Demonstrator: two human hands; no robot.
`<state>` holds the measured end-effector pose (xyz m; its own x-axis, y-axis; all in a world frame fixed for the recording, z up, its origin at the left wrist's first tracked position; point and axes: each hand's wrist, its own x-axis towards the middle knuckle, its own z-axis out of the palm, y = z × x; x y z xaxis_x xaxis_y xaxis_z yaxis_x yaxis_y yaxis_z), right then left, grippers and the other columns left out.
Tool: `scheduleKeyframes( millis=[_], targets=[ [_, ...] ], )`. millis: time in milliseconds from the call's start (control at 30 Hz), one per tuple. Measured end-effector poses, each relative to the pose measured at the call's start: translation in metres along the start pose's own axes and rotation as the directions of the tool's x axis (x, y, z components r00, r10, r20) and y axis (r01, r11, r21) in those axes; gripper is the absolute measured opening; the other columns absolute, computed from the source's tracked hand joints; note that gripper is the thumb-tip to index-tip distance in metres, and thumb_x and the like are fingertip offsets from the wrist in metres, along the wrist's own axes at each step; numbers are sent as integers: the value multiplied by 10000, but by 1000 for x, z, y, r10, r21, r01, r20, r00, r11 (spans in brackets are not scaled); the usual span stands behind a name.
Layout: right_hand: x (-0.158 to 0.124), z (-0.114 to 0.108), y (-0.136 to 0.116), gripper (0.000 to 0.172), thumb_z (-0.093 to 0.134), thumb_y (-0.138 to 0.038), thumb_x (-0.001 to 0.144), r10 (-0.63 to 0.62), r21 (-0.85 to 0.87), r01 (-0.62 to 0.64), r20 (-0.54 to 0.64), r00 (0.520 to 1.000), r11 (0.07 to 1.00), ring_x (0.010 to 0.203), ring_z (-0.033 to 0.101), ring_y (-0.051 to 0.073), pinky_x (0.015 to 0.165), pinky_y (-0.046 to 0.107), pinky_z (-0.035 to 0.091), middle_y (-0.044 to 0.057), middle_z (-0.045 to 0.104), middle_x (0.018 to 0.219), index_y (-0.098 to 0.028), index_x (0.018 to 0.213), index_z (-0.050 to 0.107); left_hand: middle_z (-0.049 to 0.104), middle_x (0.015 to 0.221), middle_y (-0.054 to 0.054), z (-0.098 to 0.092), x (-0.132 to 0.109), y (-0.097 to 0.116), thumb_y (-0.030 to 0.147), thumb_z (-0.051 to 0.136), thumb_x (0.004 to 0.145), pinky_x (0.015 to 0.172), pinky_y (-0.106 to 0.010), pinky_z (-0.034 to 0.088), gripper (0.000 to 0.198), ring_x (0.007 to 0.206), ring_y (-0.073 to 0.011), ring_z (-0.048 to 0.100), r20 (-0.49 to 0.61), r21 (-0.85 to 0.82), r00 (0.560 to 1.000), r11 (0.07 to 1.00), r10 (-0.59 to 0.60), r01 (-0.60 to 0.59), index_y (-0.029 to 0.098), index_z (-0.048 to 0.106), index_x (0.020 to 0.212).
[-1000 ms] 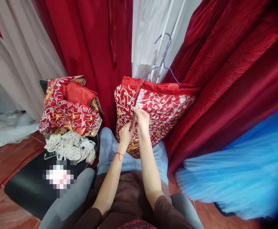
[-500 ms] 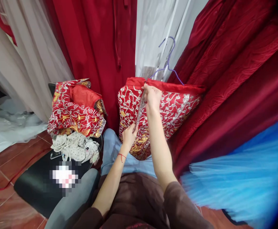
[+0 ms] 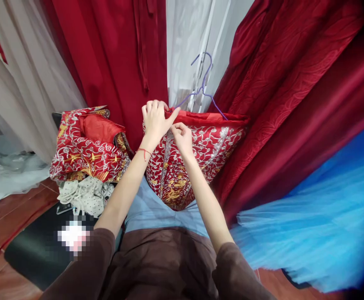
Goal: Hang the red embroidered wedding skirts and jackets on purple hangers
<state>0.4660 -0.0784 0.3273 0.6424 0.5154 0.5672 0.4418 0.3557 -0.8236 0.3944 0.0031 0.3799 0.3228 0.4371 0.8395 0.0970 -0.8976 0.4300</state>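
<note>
A red garment (image 3: pixel 200 150) embroidered in silver and gold hangs on a purple wire hanger (image 3: pixel 202 85) in front of me, its lower end resting on my lap. My left hand (image 3: pixel 154 121) grips the garment's top left edge, fingers curled over it. Just to the right and lower, my right hand (image 3: pixel 181 137) pinches the silver front seam of the same garment. Both forearms reach up from brown sleeves.
A second red embroidered garment (image 3: pixel 88 143) lies bunched on a black stool (image 3: pixel 38 250) to the left, over white dotted cloth (image 3: pixel 84 193). Red curtains (image 3: pixel 113 54) and white fabric (image 3: pixel 188 37) hang behind. Blue tulle (image 3: pixel 310 225) spreads at the right. Reddish floor tiles (image 3: pixel 0 221) show lower left.
My left hand rose from the lower seam to the garment's top edge. My right hand dropped slightly from the top edge to the seam below it. The view shifted a little.
</note>
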Motion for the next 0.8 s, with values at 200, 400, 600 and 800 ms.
scheduleKeyframes(
  millis=[200, 400, 600, 800],
  targets=[
    [-15, -23, 1, 130, 556, -286, 847, -36, -179, 71, 193, 981, 981, 523, 369, 88, 581, 246, 313, -68, 482, 575, -186, 827, 636, 695, 775, -33, 21, 2, -10, 356, 665, 853, 997, -421, 367, 217, 854, -214, 622, 159, -93, 987, 995, -25, 40, 182, 661, 723],
    [-30, -50, 0, 155, 551, -309, 854, -49, -347, 82, 104, 993, 934, 539, 417, 101, 584, 251, 331, -52, 505, 574, -195, 793, 636, 659, 1010, -68, 27, -50, -32, 396, 606, 908, 983, -322, 440, 216, 1028, -186, 608, -153, -418, 986, 909, -68, -2, 199, 663, 842],
    [-46, -92, 25, 192, 572, -383, 837, 118, -83, -129, -126, 985, 988, 487, 364, 90, 501, 240, 300, -62, 461, 575, -201, 831, 633, 606, 1047, -66, 40, -127, -48, 476, 630, 874, 938, -307, 468, 286, 1003, -179, 596, -71, -565, 948, 796, -311, 219, 192, 660, 881],
    [-98, -80, 50, 232, 644, -444, 826, 189, 47, -190, 13, 982, 981, 600, 506, 109, 597, 246, 439, -32, 571, 704, -222, 890, 649, 668, 878, -16, 34, -191, -29, 415, 664, 830, 890, -276, 473, 208, 885, -145, 625, 258, -753, 794, 400, -550, 522, 208, 659, 851]
  ],
)
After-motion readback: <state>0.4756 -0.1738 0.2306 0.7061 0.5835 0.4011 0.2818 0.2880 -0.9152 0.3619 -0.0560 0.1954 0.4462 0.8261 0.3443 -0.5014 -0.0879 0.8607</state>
